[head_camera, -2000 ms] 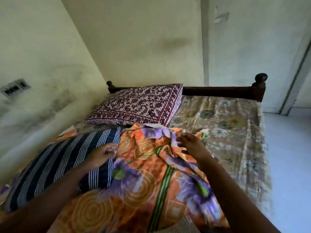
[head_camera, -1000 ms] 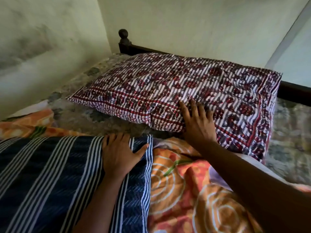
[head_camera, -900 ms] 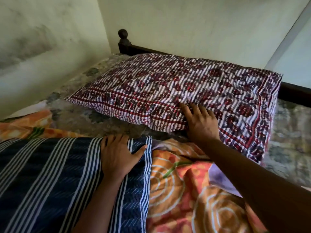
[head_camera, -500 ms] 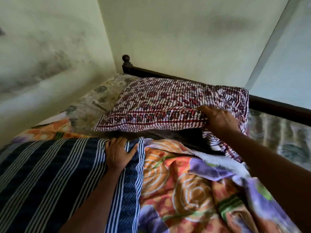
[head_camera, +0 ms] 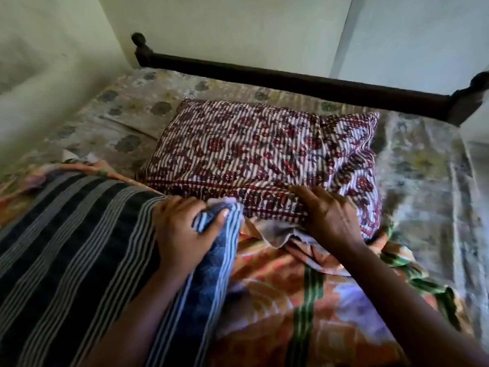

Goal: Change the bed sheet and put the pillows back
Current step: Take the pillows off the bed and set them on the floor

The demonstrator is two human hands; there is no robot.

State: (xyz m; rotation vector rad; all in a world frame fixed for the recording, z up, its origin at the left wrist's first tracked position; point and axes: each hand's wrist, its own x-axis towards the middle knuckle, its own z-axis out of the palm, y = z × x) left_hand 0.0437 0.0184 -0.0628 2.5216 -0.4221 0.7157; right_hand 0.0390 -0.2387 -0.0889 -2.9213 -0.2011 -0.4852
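A maroon-and-white patterned pillow [head_camera: 251, 149] lies across the middle of the bed, away from the headboard. My right hand [head_camera: 328, 215] grips its near edge, fingers curled under the fabric. A dark blue pillow with white stripes [head_camera: 71, 247] lies at the near left. My left hand [head_camera: 182, 229] grips its right end, thumb and fingers bunching the striped cloth. An orange and purple floral sheet [head_camera: 304, 295] lies crumpled under both arms. The faded floral bed sheet [head_camera: 418, 186] covers the mattress beneath.
A dark wooden headboard rail [head_camera: 304, 84] with knobbed posts runs across the far end of the bed. A pale wall [head_camera: 39, 62] borders the bed's left side. Floor shows past the bed's right edge.
The maroon pillow has come toward me and down from the headboard, held by my right hand. My left hand went from lying flat on the striped pillow to gripping its end.
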